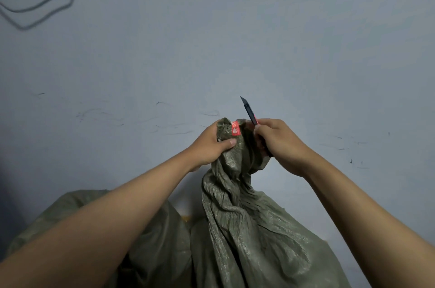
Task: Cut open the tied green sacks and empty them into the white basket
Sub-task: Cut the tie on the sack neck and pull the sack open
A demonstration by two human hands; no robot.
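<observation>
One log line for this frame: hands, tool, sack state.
left hand: grips bunched sack neck | right hand: holds utility knife, blade up, clear of sack | red tie: uncut | white basket: not visible

A pale blue-grey painted wall (235, 40) fills the view behind and above both hands. Thin dark scuff marks and scratches (169, 129) streak it at hand height, running out to the left of the left hand, with a few more specks (350, 160) out to the right of the right hand. Far up and left of the left hand, a thin grey looped cable (47, 0) hangs against the wall with its shadow just beside it
</observation>
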